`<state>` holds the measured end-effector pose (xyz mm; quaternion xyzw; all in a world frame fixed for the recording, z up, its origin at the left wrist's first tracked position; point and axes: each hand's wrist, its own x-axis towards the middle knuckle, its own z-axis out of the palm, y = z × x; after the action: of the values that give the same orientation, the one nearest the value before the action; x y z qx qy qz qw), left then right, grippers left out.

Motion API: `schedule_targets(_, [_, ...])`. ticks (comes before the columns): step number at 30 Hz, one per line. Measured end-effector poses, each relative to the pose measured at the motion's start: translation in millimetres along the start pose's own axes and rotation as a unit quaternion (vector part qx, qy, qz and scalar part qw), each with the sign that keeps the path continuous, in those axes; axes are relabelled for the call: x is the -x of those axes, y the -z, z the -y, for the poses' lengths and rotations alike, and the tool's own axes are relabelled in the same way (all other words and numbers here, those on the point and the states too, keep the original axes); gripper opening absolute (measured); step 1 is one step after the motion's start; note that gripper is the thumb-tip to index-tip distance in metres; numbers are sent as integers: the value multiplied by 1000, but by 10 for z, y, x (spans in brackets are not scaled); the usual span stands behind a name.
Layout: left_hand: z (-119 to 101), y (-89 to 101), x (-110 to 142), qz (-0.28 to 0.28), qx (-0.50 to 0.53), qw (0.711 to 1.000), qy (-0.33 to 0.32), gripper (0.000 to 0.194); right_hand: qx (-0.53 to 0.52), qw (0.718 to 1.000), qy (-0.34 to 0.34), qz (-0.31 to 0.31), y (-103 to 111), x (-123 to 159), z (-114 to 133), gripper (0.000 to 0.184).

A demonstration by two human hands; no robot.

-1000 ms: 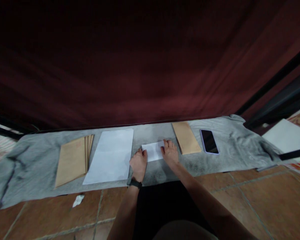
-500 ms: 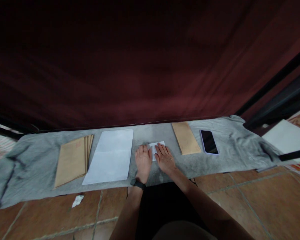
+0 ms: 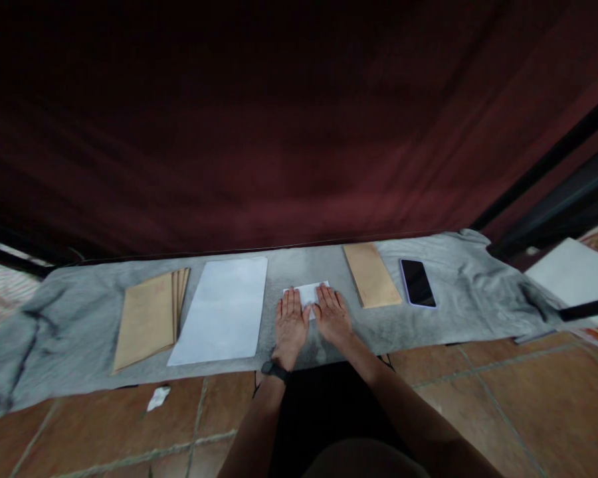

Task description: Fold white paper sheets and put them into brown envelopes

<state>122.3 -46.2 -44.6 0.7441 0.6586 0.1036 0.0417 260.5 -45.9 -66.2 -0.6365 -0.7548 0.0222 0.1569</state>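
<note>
A small folded piece of white paper [image 3: 307, 294] lies on the grey cloth, partly hidden under my hands. My left hand [image 3: 291, 321] rests flat on its left side, fingers stretched forward. On the right side of the paper, my right hand [image 3: 331, 315] lies flat too, its thumb close to the left thumb. To the left is a larger white sheet of paper [image 3: 223, 309]. A single brown envelope [image 3: 372, 274] lies to the right of my hands.
Several brown envelopes [image 3: 147, 318] are fanned at the left. A phone [image 3: 418, 283] with a purple edge lies at the right. The grey cloth [image 3: 471, 292] covers a narrow surface before a dark red curtain [image 3: 279, 186]. A crumpled white scrap [image 3: 158, 398] is on the tiled floor.
My left hand has shifted slightly right, onto the left part of the folded paper. My right hand has moved a little to the right. The thumbs are now closer together.
</note>
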Motion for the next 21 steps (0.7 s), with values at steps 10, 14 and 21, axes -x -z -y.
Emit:
schedule_targets(10, [167, -16, 96, -33, 5, 999, 40, 58, -1, 998, -62, -20, 57, 67, -204, 53])
schedule_targets(14, [164, -10, 98, -31, 11, 999, 43, 58, -20, 998, -50, -32, 125, 73, -106, 55])
schedule_targets(21, [174, 14, 108, -20, 15, 999, 32, 56, -58, 994, 96, 11, 83, 145, 186, 48])
